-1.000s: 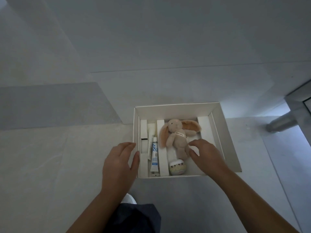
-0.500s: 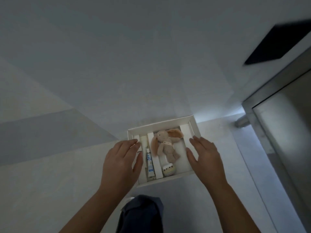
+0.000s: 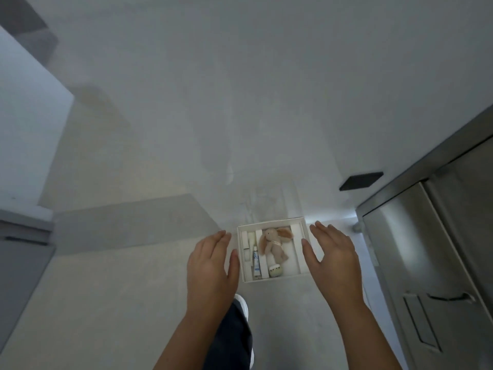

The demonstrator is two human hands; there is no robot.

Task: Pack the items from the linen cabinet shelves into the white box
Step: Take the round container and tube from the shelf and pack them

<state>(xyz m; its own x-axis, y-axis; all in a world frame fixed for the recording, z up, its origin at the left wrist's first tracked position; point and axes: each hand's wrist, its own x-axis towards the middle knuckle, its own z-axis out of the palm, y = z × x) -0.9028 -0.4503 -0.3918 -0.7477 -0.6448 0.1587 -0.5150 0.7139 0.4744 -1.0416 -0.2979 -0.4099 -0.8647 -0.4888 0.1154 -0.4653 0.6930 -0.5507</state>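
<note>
The white box (image 3: 269, 223) lies open on the pale floor, far below me. Inside it rest a beige plush bunny (image 3: 273, 243), a white tube with blue print (image 3: 256, 263) in a narrow left slot, and a small round cream jar (image 3: 275, 271) at the near edge. My left hand (image 3: 212, 265) hovers open beside the box's left side, fingers apart, holding nothing. My right hand (image 3: 333, 259) hovers open at the box's right side, also empty. Both hands sit well above the box, not touching it.
A grey metal cabinet with a door handle (image 3: 440, 263) stands at the right. A black flat plate (image 3: 361, 180) lies on the floor behind the box. A pale wall corner (image 3: 24, 129) rises at the left. My dark trouser leg and white shoe (image 3: 237, 329) are below the hands.
The view has risen, so the box looks smaller and farther. My right hand left the bunny and both hands spread apart to either side of the box.
</note>
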